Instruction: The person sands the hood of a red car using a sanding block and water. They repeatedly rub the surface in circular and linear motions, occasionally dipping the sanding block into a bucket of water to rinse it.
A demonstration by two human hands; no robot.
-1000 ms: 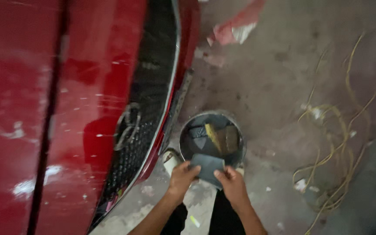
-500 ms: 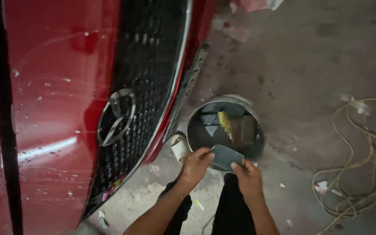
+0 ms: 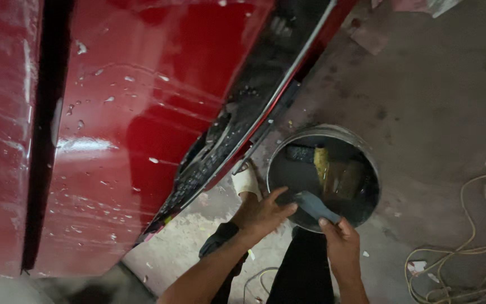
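Over the round metal bucket [image 3: 323, 175], at its near rim, the right hand [image 3: 341, 247] pinches a grey folded sheet [image 3: 315, 206] between thumb and fingers, while the left hand [image 3: 261, 213] stays spread open, its fingertips just beside the sheet's left edge. Close on the left runs the red car's [image 3: 142, 112] grille edge [image 3: 220, 152]; bare concrete floor [image 3: 440, 101] opens to the right, with a yellow cord [image 3: 479, 247] coiled well apart.

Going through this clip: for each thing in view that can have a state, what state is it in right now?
Red car hood: wet, beaded with droplets.
Bucket: upright on the floor, holding dark water.
Yellow sponge: lying in the bucket's water.
Grey sheet: held over the bucket's rim, bent.
Right hand: gripping the grey sheet.
Left hand: fingers spread, beside the sheet.
Yellow cord: lying loose on the floor.
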